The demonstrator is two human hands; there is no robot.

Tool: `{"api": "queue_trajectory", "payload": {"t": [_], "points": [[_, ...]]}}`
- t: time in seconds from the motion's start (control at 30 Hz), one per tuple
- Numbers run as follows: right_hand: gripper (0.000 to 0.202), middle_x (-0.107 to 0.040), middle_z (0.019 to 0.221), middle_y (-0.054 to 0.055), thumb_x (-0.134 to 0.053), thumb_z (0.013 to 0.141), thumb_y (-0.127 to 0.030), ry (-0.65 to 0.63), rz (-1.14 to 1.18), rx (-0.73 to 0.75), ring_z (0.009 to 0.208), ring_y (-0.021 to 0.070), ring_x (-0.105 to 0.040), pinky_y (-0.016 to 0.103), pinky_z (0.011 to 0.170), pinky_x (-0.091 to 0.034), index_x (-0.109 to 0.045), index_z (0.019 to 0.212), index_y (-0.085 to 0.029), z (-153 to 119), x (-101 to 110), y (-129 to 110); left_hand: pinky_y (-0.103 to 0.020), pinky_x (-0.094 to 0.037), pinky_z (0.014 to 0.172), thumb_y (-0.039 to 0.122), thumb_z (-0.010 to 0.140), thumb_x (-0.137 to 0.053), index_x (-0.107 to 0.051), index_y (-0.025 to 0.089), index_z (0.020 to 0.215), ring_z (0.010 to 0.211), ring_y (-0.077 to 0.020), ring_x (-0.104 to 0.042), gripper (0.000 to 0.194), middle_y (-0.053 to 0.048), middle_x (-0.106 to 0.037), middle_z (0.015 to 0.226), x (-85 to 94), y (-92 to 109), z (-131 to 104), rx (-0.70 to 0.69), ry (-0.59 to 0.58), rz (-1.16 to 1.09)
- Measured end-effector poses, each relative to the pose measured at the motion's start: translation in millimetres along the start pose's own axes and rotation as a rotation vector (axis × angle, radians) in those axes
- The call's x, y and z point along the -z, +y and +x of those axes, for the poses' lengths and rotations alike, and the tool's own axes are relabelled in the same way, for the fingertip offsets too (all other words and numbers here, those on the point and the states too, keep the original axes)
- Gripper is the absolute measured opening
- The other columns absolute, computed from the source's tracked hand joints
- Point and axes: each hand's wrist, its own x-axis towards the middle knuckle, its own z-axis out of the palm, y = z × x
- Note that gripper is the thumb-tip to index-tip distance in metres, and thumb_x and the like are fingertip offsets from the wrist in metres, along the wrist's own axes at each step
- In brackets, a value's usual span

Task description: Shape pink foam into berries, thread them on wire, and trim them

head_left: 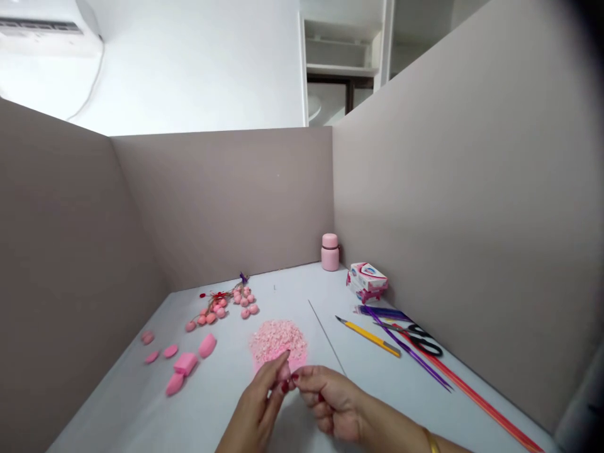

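My left hand [257, 406] and my right hand [333, 399] meet at the fingertips low in the middle of the view. Between them they pinch a small pink piece [284, 372], mostly hidden by the fingers. Just beyond the fingertips lies a heap of pink crumbs [278, 340] on the white table [212, 402]. A bracelet shows on my right wrist.
Pink lumps and a pink block [185, 363] lie at the left, a cluster of pink beads on stems [226, 305] behind them. At the right lie a yellow knife [368, 336], black scissors [422, 340], purple and red sticks, a small box [368, 280] and a pink jar [329, 251]. Grey partition walls enclose the table.
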Motion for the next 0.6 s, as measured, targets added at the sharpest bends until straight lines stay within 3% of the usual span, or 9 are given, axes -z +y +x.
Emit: {"api": "queue_trajectory", "payload": {"t": [0.1,0.2,0.3,0.4,0.47,0.6], "points": [[0.003,-0.031,0.043,-0.011,-0.052,0.068,-0.021,0.025,-0.143,0.129,0.035,0.0058,-0.013,0.02,0.038,-0.012,-0.053,0.07,-0.018,-0.4,-0.5,6.7,-0.027,-0.042,0.067,0.045,0.079,-0.051,-0.062,0.019,0.087,0.068,-0.017,-0.054,0.029,-0.002,-0.06,0.071,-1.6,7.7,5.4,0.07,-0.103,0.0],[0.007,-0.044,0.051,-0.005,-0.056,0.067,-0.021,0.095,-0.274,0.367,0.048,0.0088,-0.035,0.02,0.05,-0.027,-0.055,0.061,-0.017,-4.2,2.4,7.6,-0.024,-0.038,0.05,0.055,0.076,-0.048,-0.054,0.017,0.074,0.048,-0.0116,-0.047,0.039,0.004,-0.051,0.055,-12.7,-2.5,11.2,0.158,-0.104,-0.065],[0.01,-0.053,0.061,0.0,-0.051,0.071,-0.02,0.172,-0.727,0.66,0.062,0.0152,-0.047,0.025,0.061,-0.031,-0.057,0.063,-0.018,-9.3,7.4,8.0,-0.021,-0.029,0.037,0.065,0.076,-0.034,-0.047,0.019,0.069,0.033,-0.0086,-0.039,0.048,0.006,-0.047,0.044,-27.7,-19.6,15.1,0.289,-0.13,-0.142],[0.011,-0.053,0.06,0.002,-0.046,0.07,-0.019,0.199,-1.133,0.823,0.056,0.0169,-0.047,0.028,0.056,-0.028,-0.056,0.066,-0.019,-9.5,10.3,10.4,-0.021,-0.024,0.033,0.071,0.073,-0.026,-0.042,0.022,0.062,0.029,-0.0077,-0.033,0.053,0.007,-0.043,0.038,-35.3,-32.8,15.1,0.356,-0.138,-0.194],[0.01,-0.052,0.058,0.001,-0.046,0.07,-0.02,0.191,-1.083,0.781,0.055,0.0157,-0.045,0.027,0.054,-0.028,-0.054,0.063,-0.019,-4.7,10.4,12.7,-0.021,-0.025,0.035,0.069,0.073,-0.032,-0.044,0.021,0.062,0.031,-0.0079,-0.033,0.05,0.008,-0.04,0.039,-34.5,-37.4,13.3,0.332,-0.12,-0.196],[0.013,-0.041,0.049,-0.004,-0.045,0.071,-0.023,0.133,-0.672,0.448,0.044,0.0109,-0.037,0.022,0.047,-0.029,-0.051,0.06,-0.02,12.4,11.6,17.7,-0.023,-0.035,0.046,0.059,0.073,-0.048,-0.055,0.019,0.075,0.046,-0.0114,-0.043,0.04,0.005,-0.049,0.052,-27.2,-38.2,8.3,0.183,-0.06,-0.147]]}}
